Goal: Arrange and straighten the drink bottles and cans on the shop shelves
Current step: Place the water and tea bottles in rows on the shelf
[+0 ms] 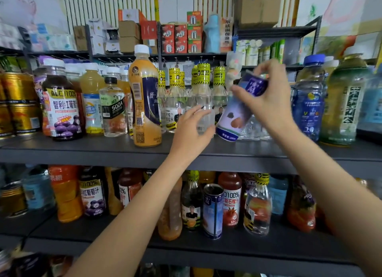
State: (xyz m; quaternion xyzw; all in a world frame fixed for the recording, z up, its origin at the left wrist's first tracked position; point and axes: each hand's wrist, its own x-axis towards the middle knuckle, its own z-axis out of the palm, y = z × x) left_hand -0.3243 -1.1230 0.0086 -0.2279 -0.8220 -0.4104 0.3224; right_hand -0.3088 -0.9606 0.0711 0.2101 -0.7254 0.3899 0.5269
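— What does the shelf-level view show?

— A person's right hand (266, 98) grips a slim purple-and-white can (240, 109) near its top, fingers curled round it, thumb across the front. The can leans to the right, its base just above the dark upper shelf (103, 150), between the clear bottles and a blue-capped water bottle (310, 98).

— And the other hand?

— The left hand (192, 129) is spread partly open, fingertips (201, 109) against a clear bottle with a yellow hazard-striped neck band (202, 98). Whether it has actually closed on the bottle, I cannot tell.

— What else stands on that shelf?

— To the left, a tall orange bottle with a white cap (144, 98) stands near the front edge, then a soda bottle (113, 109), a grape juice bottle (62, 105) and gold cans (18, 105) stacked at the far left. A large green tea bottle (347, 98) stands at the right.

— Below?

— The lower shelf (206, 247) holds more juice bottles and a blue can (213, 210), upright, its top open.
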